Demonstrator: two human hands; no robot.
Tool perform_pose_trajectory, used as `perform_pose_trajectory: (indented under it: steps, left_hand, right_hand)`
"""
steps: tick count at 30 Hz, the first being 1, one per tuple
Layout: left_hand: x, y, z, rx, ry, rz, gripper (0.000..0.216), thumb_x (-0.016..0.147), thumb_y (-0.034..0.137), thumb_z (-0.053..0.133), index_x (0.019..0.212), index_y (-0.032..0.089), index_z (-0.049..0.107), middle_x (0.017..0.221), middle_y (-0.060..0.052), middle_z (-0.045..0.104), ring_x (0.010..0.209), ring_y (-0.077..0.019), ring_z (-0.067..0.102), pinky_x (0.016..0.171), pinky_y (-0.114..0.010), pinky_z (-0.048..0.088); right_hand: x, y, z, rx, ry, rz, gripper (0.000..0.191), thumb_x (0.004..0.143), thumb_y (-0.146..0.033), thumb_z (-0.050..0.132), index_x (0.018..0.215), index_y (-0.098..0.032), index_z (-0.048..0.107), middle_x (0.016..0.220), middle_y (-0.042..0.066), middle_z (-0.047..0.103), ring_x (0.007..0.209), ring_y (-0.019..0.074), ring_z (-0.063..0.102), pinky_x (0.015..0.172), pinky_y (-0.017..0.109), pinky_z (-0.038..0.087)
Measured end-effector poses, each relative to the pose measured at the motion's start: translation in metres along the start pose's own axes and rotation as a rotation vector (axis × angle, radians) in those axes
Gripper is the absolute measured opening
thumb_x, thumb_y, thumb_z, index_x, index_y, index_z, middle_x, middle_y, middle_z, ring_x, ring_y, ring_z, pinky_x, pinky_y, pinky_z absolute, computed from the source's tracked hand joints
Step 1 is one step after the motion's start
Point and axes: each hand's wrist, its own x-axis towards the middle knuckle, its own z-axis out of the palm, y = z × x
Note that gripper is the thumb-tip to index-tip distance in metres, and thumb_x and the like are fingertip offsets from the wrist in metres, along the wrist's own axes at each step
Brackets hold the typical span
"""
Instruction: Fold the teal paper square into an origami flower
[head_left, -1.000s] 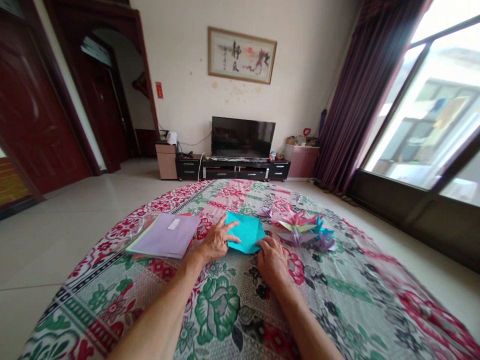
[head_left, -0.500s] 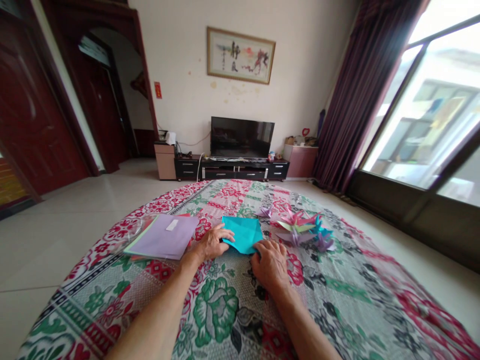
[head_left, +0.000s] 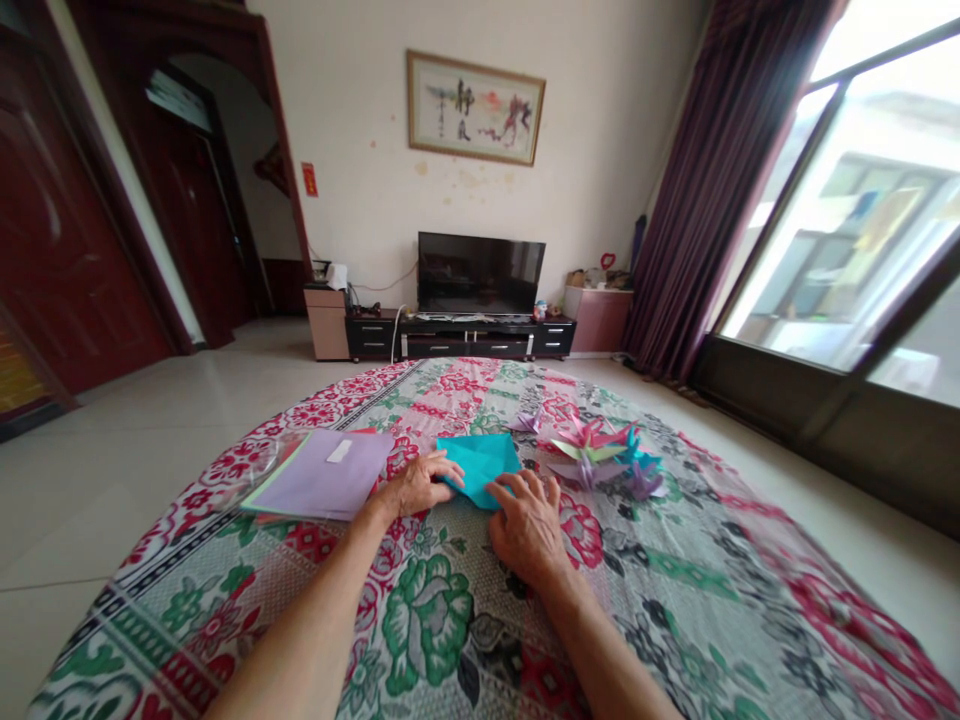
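A bright blue sheet of origami paper lies on the patterned tablecloth between my hands, with creases across it and its near edge partly turned up. My left hand grips its left edge, thumb below and fingers on top. At the near right corner, my right hand has its fingers on the paper and pinches the edge; the thumb is mostly hidden. Right of the paper is a group of folded paper cranes in pink, green, purple and blue. One purple crane sits apart behind the sheet.
A stack of coloured paper, purple on top with a small white label, lies left of my left hand beside clear plastic wrapping. The round table's tablecloth has a floral pattern. Beyond stand a television and a low cabinet.
My right hand has shifted slightly left and inward along the paper's near edge, bringing the near right corner inward. My left hand stays at the left edge. The view has turned slightly.
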Motion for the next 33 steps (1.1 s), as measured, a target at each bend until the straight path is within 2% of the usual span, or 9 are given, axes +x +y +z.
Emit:
perform_pose_trajectory:
  steps: [3,9,13,16,19,23,28,30,33]
  left_hand:
    - [0.0,-0.005,0.001,-0.05,0.004,0.069,0.017,0.066,0.013,0.059,0.075,0.021,0.072,0.096,0.0,0.072,0.097,-0.0149,0.063,0.113,-0.041,0.02]
    - [-0.001,0.0,-0.003,-0.053,-0.051,0.005,0.021,0.063,0.009,0.055,0.072,0.02,0.071,0.105,-0.001,0.07,0.108,-0.0175,0.058,0.112,-0.041,0.021]
    - [-0.001,0.004,-0.004,-0.041,-0.065,0.005,0.022,0.062,0.008,0.054,0.069,0.021,0.07,0.106,0.0,0.069,0.106,-0.0166,0.059,0.113,-0.039,0.018]
    - [-0.002,0.003,-0.002,-0.035,-0.003,-0.071,0.022,0.064,0.013,0.055,0.076,0.022,0.071,0.104,0.001,0.07,0.114,-0.0187,0.054,0.111,-0.037,0.025]
    - [-0.003,0.001,-0.001,-0.022,0.081,-0.163,0.022,0.069,0.021,0.055,0.085,0.023,0.071,0.108,0.0,0.069,0.117,-0.0206,0.052,0.103,-0.033,0.036]
    - [-0.002,0.003,0.003,0.01,0.144,-0.207,0.027,0.076,0.027,0.052,0.095,0.021,0.07,0.093,0.0,0.07,0.093,-0.018,0.063,0.085,-0.027,0.046]
    - [0.007,0.012,0.011,0.138,0.283,-0.265,0.044,0.076,0.019,0.052,0.12,0.02,0.058,0.071,0.002,0.065,0.068,-0.0129,0.06,0.07,-0.023,0.045]
    - [0.009,0.013,0.015,0.204,0.301,-0.251,0.042,0.076,0.016,0.053,0.117,0.021,0.059,0.071,0.002,0.064,0.066,-0.0124,0.059,0.068,-0.023,0.045]
    - [0.01,0.01,0.021,0.326,0.311,-0.178,0.029,0.076,0.012,0.053,0.099,0.022,0.067,0.079,0.0,0.065,0.076,-0.0139,0.06,0.075,-0.024,0.045]
  right_hand:
    - [-0.001,0.0,0.0,0.025,-0.013,0.005,0.023,0.079,-0.024,0.05,0.095,-0.03,0.065,0.106,0.0,0.063,0.108,0.0236,0.044,0.1,0.046,0.014]
    - [-0.003,0.008,0.002,0.048,0.007,0.132,0.016,0.07,-0.018,0.054,0.082,-0.021,0.064,0.095,0.003,0.065,0.099,0.0222,0.049,0.093,0.04,0.022]
    - [-0.004,0.011,0.005,0.045,0.011,0.174,0.018,0.068,-0.013,0.052,0.081,-0.019,0.063,0.093,0.006,0.064,0.097,0.0219,0.051,0.088,0.036,0.025]
    - [-0.004,0.01,0.005,0.03,0.011,0.153,0.023,0.07,-0.016,0.054,0.091,-0.021,0.064,0.098,0.006,0.063,0.098,0.0224,0.05,0.088,0.036,0.025]
    - [-0.004,0.007,0.004,0.024,0.016,0.13,0.02,0.076,-0.028,0.057,0.094,-0.025,0.066,0.103,0.005,0.062,0.099,0.023,0.05,0.088,0.037,0.025]
    - [-0.004,0.006,0.002,0.038,0.023,0.154,0.015,0.082,-0.033,0.055,0.086,-0.024,0.067,0.099,0.004,0.064,0.098,0.0215,0.052,0.088,0.036,0.027]
    - [-0.002,0.008,0.002,0.05,0.025,0.199,0.021,0.087,-0.031,0.049,0.079,-0.022,0.066,0.094,0.004,0.065,0.094,0.0191,0.054,0.085,0.033,0.029]
    - [-0.001,0.007,0.004,0.045,0.028,0.218,0.023,0.087,-0.032,0.048,0.078,-0.022,0.066,0.093,0.004,0.065,0.093,0.0192,0.054,0.083,0.033,0.029]
    - [0.003,0.005,0.006,0.011,0.029,0.27,0.025,0.087,-0.035,0.048,0.076,-0.022,0.066,0.091,0.005,0.064,0.09,0.0205,0.054,0.081,0.034,0.029]
